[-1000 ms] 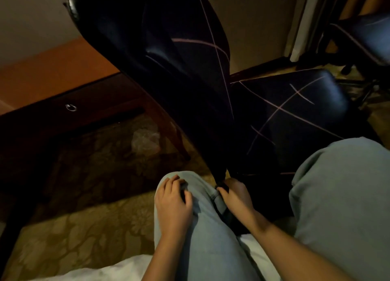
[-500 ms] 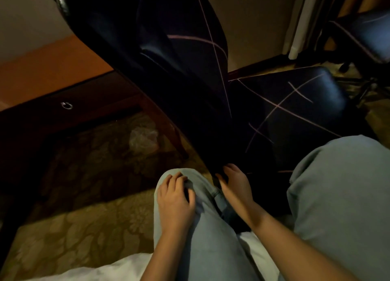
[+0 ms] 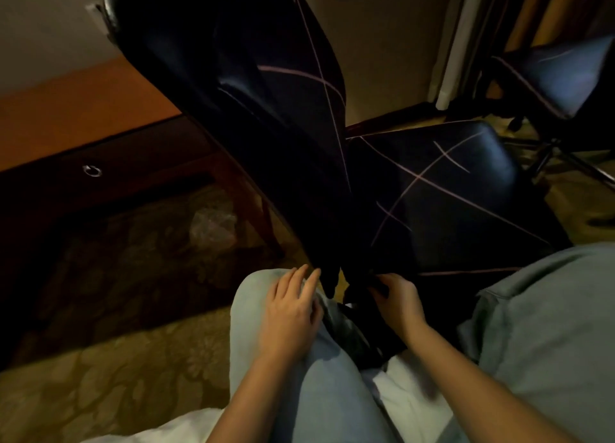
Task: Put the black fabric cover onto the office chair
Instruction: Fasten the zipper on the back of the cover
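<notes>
The office chair (image 3: 149, 43) stands right in front of the seated person. Its backrest runs as a long dark band from the upper left down to the lower centre, and the seat spreads out to the right. The black fabric cover (image 3: 316, 126), crossed by thin pink lines, lies over both the backrest and the seat. The glossy strip along the backrest's left edge may be bare chair, but the dim light makes this hard to tell.

The right hand (image 3: 399, 302) grips the cover's bunched lower hem with its fingers curled into the cloth. The left hand (image 3: 289, 312) rests on the left knee (image 3: 316, 392), its fingers straight, slightly apart and reaching toward the hem. A wooden worktop (image 3: 66, 109) stands on the left.
</notes>
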Available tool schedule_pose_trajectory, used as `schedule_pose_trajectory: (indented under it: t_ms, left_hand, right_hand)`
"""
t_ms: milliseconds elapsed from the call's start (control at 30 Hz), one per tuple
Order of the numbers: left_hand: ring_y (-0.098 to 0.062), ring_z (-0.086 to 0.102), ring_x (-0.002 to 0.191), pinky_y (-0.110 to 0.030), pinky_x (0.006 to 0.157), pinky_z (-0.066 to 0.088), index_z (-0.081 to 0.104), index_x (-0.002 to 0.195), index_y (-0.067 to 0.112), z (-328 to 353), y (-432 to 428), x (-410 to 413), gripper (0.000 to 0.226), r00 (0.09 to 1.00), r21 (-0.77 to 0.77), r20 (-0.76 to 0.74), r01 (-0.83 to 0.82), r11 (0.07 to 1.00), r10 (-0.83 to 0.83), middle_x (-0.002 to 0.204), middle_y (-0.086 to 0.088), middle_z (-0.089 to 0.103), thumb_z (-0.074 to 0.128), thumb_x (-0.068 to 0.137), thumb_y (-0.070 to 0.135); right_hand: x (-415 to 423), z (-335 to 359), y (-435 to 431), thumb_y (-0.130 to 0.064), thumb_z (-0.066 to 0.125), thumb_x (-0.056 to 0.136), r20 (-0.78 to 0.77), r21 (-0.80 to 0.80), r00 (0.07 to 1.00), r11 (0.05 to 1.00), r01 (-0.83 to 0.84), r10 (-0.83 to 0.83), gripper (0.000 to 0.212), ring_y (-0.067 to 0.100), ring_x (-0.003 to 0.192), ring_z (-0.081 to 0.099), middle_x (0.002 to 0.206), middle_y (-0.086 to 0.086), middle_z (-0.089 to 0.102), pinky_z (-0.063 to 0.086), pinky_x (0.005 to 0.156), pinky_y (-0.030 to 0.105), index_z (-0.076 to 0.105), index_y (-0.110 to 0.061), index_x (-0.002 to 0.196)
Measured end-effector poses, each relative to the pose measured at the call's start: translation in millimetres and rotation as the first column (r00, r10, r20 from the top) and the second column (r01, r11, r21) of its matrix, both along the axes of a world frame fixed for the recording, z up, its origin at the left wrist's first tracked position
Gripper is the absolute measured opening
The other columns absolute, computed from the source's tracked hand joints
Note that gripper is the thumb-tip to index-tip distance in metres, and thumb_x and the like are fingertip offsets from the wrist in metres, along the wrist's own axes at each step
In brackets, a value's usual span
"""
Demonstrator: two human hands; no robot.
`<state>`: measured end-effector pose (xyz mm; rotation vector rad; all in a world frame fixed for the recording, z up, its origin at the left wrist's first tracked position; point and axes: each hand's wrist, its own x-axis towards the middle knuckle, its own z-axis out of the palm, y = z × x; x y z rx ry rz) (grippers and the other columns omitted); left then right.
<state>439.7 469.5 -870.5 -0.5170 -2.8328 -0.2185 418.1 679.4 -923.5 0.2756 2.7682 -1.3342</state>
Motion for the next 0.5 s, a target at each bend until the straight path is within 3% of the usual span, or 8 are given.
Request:
schedule_pose_trajectory:
  t_ms: [233, 400, 500]
  left_hand:
    - [-0.026, 0.055, 0.116, -0.041, 0.093, 0.051, 0.046, 0.14, 0.012, -5.2, 12.8, -6.1, 0.066, 1.0, -0.05, 0.012, 0.006, 0.999, -0.005, 0.126, -0.009, 0.059, 0.073, 0.082, 0.026]
    - [-0.029, 0.045, 0.118, -0.045, 0.09, 0.052, 0.053, 0.136, 0.011, -6.7, 17.0, -11.7, 0.073, 1.0, -0.136, -0.011, -0.025, 0.99, 0.024, 0.123, -0.009, 0.06, 0.081, 0.071, 0.028]
    - [-0.033, 0.049, 0.12, -0.047, 0.088, 0.052, 0.057, 0.132, 0.012, -8.0, 14.5, -13.8, 0.072, 0.999, -0.172, 0.001, -0.032, 0.985, 0.032, 0.124, -0.01, 0.061, 0.083, 0.067, 0.027]
  right_hand:
    - [17.3, -0.5, 33.2, -0.014, 0.066, 0.088, -0.015, -0.063, 0.994, 0.992, 0.11, -0.112, 0.019, 0.027, 0.096, 0.065, 0.1, 0.01, 0.07, 0.051, 0.085, 0.033, 0.072, -0.01, 0.106]
    - [24.0, -4.8, 46.9, -0.016, 0.068, 0.087, 0.003, -0.033, 0.989, 0.989, 0.145, -0.145, 0.024, 0.023, 0.102, 0.064, 0.107, 0.006, 0.07, 0.048, 0.09, 0.029, 0.072, -0.012, 0.11]
    - [25.0, -6.1, 53.7, -0.012, 0.068, 0.086, 0.002, -0.014, 0.984, 0.984, 0.178, -0.178, 0.022, 0.026, 0.098, 0.065, 0.103, 0.009, 0.071, 0.044, 0.082, 0.024, 0.073, -0.01, 0.107]
